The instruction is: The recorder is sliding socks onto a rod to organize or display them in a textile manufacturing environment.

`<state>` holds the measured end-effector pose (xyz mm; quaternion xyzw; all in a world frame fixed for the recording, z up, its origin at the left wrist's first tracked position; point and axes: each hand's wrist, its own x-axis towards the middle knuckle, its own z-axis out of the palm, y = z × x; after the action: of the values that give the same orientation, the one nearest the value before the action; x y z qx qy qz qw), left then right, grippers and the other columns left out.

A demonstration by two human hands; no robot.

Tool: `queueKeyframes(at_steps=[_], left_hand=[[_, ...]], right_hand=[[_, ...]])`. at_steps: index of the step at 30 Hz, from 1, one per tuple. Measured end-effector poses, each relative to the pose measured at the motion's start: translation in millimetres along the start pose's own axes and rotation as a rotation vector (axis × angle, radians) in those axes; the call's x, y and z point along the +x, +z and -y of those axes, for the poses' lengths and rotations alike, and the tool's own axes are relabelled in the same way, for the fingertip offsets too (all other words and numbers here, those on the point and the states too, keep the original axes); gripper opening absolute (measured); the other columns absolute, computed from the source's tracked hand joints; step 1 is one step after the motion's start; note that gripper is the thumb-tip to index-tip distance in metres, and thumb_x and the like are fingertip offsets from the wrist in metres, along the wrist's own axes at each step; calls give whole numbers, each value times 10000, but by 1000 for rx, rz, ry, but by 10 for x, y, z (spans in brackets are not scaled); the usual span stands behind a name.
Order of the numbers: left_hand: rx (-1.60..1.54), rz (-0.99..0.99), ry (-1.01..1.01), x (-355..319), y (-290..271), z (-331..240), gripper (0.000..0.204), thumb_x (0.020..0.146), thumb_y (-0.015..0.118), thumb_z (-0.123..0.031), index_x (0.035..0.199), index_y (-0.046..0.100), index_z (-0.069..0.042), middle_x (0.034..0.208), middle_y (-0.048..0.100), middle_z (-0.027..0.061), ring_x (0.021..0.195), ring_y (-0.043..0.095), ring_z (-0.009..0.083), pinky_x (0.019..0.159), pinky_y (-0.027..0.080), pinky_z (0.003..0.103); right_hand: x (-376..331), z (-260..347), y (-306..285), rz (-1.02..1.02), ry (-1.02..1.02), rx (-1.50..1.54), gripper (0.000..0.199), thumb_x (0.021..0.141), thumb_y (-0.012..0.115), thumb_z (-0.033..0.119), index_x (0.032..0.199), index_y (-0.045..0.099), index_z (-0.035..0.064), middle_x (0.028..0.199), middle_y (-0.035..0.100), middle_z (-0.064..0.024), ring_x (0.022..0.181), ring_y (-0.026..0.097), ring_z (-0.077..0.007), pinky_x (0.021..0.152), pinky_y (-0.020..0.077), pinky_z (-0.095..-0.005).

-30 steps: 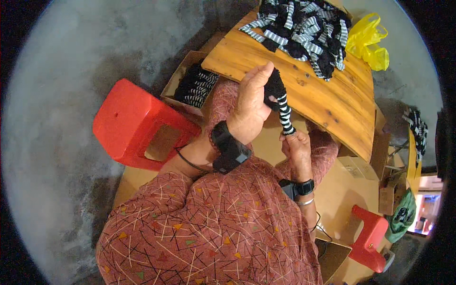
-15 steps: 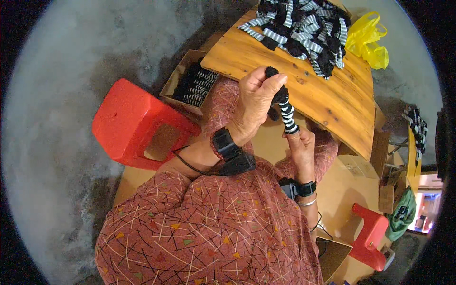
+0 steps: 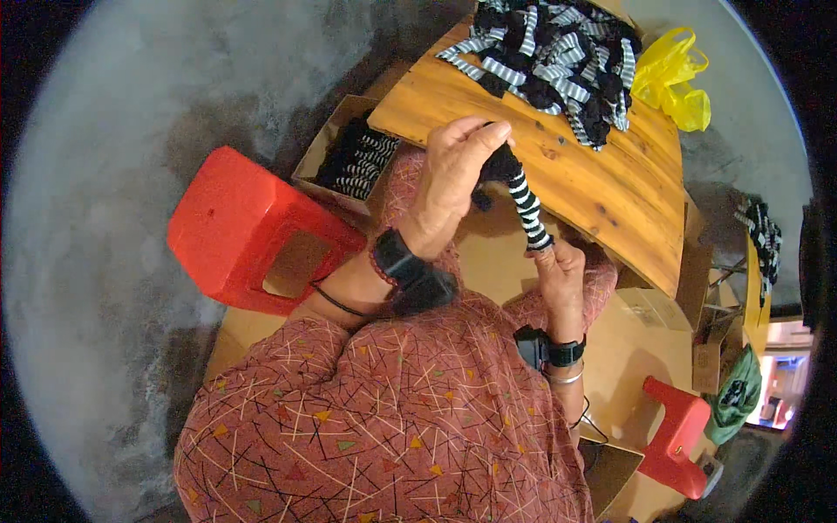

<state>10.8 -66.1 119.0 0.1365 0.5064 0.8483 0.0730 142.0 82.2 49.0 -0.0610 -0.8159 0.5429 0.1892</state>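
A narrow knitted piece (image 3: 527,206), striped black and white with black ends and sock-like in shape, is stretched between my two hands. My left hand (image 3: 453,170) pinches its far, all-black end between thumb and fingers. The striped end is gripped by the closed fingers of my right hand (image 3: 561,266), nearer to me. A small dark part hangs below my left hand; its form is hard to make out. Beyond my hands, a pile of similar black and striped knitted pieces (image 3: 558,65) lies on the wooden table (image 3: 602,196).
An open carton (image 3: 307,166) of striped pieces stands left of the table. A red plastic stool (image 3: 222,227) is at my left, another red stool (image 3: 671,436) at lower right. A yellow plastic bag (image 3: 671,83) lies by the table's far right corner. Cardboard (image 3: 641,349) lies at my right.
My left hand has shifted slightly left and toward me, and my right hand slightly right. The knitted piece is drawn a little longer between them.
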Motion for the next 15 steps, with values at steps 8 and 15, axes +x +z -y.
queueKeyframes(at_steps=[8, 15], left_hand=[[185, 239, -21, 92, -120, 133, 183, 828, 591, -247, 738, 592, -87, 616, 537, -39, 468, 447, 36, 403, 341, 168], [94, 126, 13, 42, -27, 375, 245, 815, 597, -249, 690, 565, -41, 607, 507, -35, 547, 449, 53, 496, 373, 210]], right_hand=[[38, -103, -2, -72, -105, -234, 287, 867, 568, 184, 649, 534, 0, 534, 452, 42, 490, 382, -91, 426, 294, -273], [-25, -77, 164, 194, 500, 636, 215, 871, 547, 174, 707, 580, 41, 508, 431, 41, 415, 324, -77, 402, 243, -225]])
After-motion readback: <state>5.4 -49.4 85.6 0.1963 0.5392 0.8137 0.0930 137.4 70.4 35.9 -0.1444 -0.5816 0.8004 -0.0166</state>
